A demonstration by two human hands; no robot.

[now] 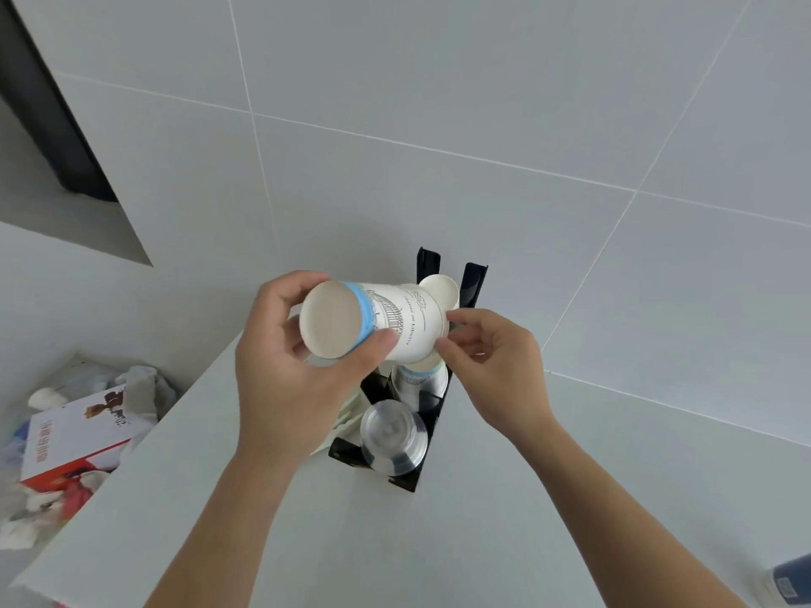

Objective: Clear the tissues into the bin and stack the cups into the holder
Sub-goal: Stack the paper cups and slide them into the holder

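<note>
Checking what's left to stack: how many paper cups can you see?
3, maybe more nested: one paper cup on its side in the left hand, a second behind it by the right hand, a third in the black holder.

At frame centre we hold a paper cup (pixel 377 320) on its side above the holder (pixel 421 432), our left hand (pixel 289 379) at its base, our right hand (pixel 496 370) at its rim. The holder stands on the surface (pixel 482 541); the bin (pixel 74 436) sits at lower left, beside the surface.
</note>
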